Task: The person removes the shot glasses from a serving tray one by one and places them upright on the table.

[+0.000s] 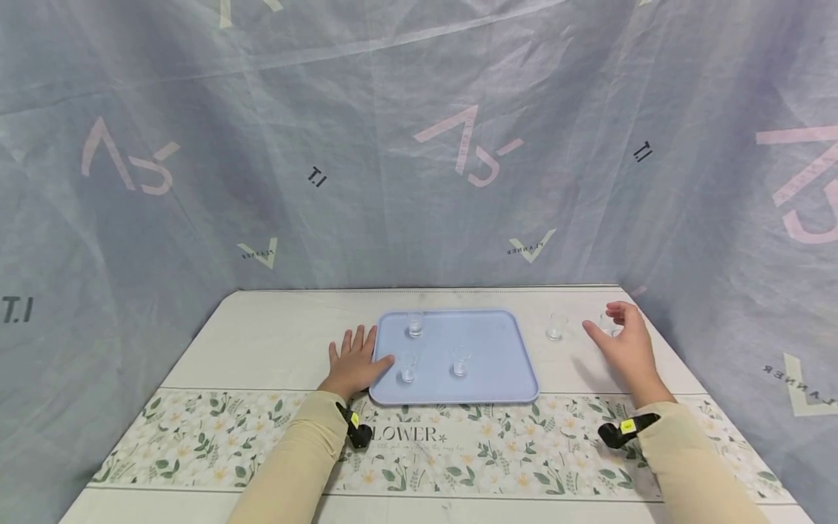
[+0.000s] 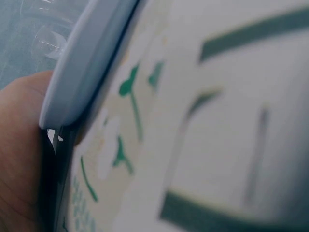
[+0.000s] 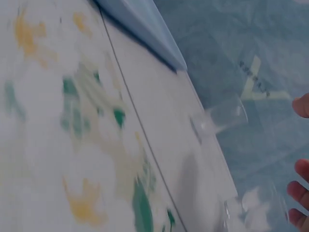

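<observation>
A pale blue tray (image 1: 494,371) lies on the table with three small clear glasses on it: one at the back left (image 1: 415,327), one at the front left (image 1: 409,371) and one near the middle (image 1: 461,364). My left hand (image 1: 356,366) rests at the tray's left edge, fingers spread, thumb over the rim. To the right of the tray stands another clear glass (image 1: 555,329). My right hand (image 1: 630,348) is around a further glass (image 1: 607,326) at the far right, thumb and fingers apart. In the right wrist view a gap shows between the fingertips (image 3: 300,193) and the nearer glass (image 3: 256,210).
A white cloth with a floral band (image 1: 511,455) covers the table. Grey-blue printed fabric (image 1: 393,218) hangs close behind the table and along both sides. Each wrist wears a black strap with a camera.
</observation>
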Action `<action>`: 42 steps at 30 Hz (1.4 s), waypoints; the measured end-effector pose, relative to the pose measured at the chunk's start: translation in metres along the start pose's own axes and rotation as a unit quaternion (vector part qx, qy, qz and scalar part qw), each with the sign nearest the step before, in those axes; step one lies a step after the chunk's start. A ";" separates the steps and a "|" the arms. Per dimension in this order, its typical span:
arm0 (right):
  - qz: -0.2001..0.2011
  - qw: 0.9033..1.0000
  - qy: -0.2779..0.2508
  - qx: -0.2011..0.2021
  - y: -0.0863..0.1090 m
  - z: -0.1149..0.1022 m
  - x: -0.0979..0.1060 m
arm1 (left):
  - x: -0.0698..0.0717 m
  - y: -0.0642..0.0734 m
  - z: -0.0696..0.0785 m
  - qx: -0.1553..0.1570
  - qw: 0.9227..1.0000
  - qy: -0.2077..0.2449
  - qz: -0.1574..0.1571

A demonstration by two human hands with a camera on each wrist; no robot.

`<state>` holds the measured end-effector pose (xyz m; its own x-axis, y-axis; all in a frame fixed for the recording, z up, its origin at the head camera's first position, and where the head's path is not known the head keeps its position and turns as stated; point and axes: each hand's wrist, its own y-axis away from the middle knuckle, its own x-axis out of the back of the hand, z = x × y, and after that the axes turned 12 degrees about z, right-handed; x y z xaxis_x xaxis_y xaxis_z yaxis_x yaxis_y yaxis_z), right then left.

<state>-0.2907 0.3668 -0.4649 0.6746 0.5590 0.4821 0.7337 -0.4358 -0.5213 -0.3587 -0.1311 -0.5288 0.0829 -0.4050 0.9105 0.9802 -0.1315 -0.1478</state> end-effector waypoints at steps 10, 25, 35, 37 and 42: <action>0.000 0.999 -0.026 0.036 0.007 -0.027 -0.023 | 0.002 -0.001 0.002 0.001 1.000 -0.007 -0.007; -0.044 0.997 -0.057 0.035 0.022 -0.055 -0.052 | 0.001 -0.002 0.000 0.000 1.000 -0.008 -0.010; -0.073 0.993 -0.089 0.037 0.027 -0.067 -0.073 | -0.002 -0.002 -0.003 -0.003 1.000 -0.006 -0.002; -0.079 0.992 -0.095 0.036 0.029 -0.070 -0.077 | -0.002 -0.002 -0.003 -0.003 1.000 -0.006 -0.001; -0.102 0.988 -0.114 0.029 0.033 -0.075 -0.086 | -0.002 -0.001 -0.003 -0.005 1.000 -0.006 0.000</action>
<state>-0.3182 0.2515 -0.4706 0.4729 0.7784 0.4129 0.8416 -0.2601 -0.4734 -0.3608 -0.1324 -0.5316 0.0848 -0.3940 0.9152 0.9785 -0.1405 -0.1511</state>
